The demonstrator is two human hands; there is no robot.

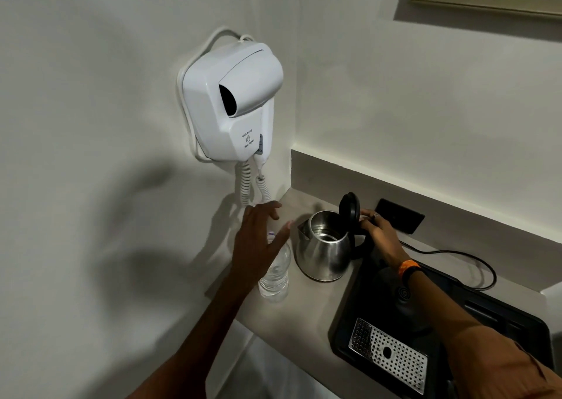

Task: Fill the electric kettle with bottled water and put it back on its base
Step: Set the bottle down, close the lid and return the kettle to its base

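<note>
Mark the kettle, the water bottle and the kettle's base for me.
kettle [324,254]: head view, steel body below the open lid.
water bottle [275,280]: head view, clear lower body.
kettle's base [403,295]: head view, round centre contact, on the black tray.

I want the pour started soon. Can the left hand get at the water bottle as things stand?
Probably yes. The left hand hovers open just above the water bottle, which stands upright on the counter beside the kettle, with nothing between them.
</note>
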